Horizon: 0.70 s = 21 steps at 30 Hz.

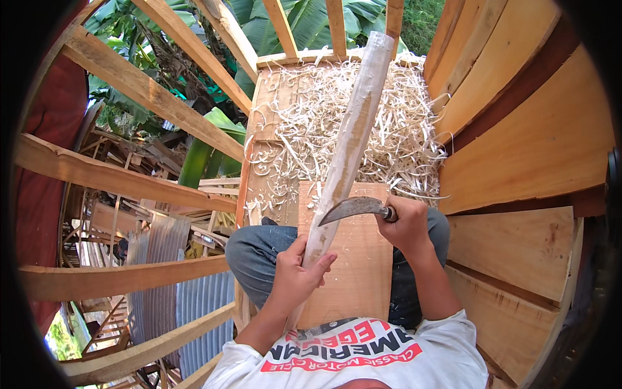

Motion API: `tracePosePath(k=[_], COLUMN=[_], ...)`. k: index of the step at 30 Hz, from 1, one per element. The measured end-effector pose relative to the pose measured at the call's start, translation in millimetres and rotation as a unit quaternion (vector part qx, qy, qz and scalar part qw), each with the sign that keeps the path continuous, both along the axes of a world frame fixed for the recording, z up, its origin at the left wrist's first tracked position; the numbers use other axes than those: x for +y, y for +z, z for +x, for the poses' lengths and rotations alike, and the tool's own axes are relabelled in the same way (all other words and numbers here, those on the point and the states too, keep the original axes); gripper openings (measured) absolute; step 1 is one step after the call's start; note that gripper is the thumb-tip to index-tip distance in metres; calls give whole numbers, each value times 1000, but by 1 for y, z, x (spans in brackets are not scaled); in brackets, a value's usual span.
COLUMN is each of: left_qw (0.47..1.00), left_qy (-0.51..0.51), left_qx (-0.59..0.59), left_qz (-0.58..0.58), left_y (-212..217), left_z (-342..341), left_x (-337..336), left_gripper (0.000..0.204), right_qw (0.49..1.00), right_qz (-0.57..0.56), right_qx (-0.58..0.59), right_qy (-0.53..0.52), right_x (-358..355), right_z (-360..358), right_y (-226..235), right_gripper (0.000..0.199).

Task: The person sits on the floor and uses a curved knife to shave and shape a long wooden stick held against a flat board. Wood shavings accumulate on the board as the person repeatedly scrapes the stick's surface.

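Note:
A pale, partly peeled wooden pole (pixel 350 139) slants upward and away from my lap, with brownish patches left on its surface. My left hand (pixel 299 271) is closed round its lower part, the thumb lying across it. In my right hand (pixel 408 225) is the handle of a sickle with a dark curved blade (pixel 353 207). The blade reaches leftward, and its tip end lies against the pole just above my left hand. Beneath both hands a flat wooden board (pixel 353 275) rests between my bent knees.
Curly wood shavings (pixel 395 142) heap over the plank floor (pixel 265 97) ahead of me. Spaced wooden rails (pixel 129 178) stand along the left, with corrugated metal sheets (pixel 204 311) beyond them. A wall of wide planks (pixel 531 142) closes the right side. Banana leaves (pixel 308 32) show past the far rails.

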<state>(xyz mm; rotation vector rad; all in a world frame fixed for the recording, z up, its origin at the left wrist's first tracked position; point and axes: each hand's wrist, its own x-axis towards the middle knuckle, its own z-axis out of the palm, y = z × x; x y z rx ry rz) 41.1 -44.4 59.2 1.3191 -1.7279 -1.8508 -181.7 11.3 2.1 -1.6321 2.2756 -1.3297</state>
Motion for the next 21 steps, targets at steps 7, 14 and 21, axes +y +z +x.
tracePosePath(k=[7,14,21], left_qw=[984,988,986], left_qy=[-33,-60,-58], left_qx=[0,-2,27], left_qz=[-175,-140,-154], left_y=[-12,-5,-2], left_z=[8,18,24], left_x=[12,17,19], left_gripper=[30,29,31], right_qw=[993,990,988], right_qz=[49,28,3], right_qx=[92,120,137], right_qy=[-47,-71,-73], right_x=[-3,-6,-10], right_z=[-5,-10,-11], right_y=[24,36,49], right_gripper=[27,22,22])
